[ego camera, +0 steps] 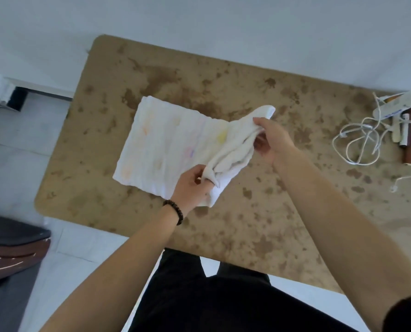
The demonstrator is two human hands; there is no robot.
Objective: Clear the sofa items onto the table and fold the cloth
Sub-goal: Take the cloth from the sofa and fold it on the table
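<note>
One large tan tabletop with dark brown mottling and rounded corners (247, 224) is carrying everything. A soft white cloth with faint pastel spots (166, 144) is lying on its left-centre part, mostly flat, its long axis running left to right along the table's length and tilting slightly. The cloth's right end is standing raised and bunched, with that edge pointing from near-left to far-right. The left hand (190, 185) is pinching the near corner and the right hand (271, 142) is gripping the far corner. The hands are apart, probably so the edge is stretching taut for folding leftward over the flat part. A tangled white cable (360, 142) is lying well apart at the right.
</note>
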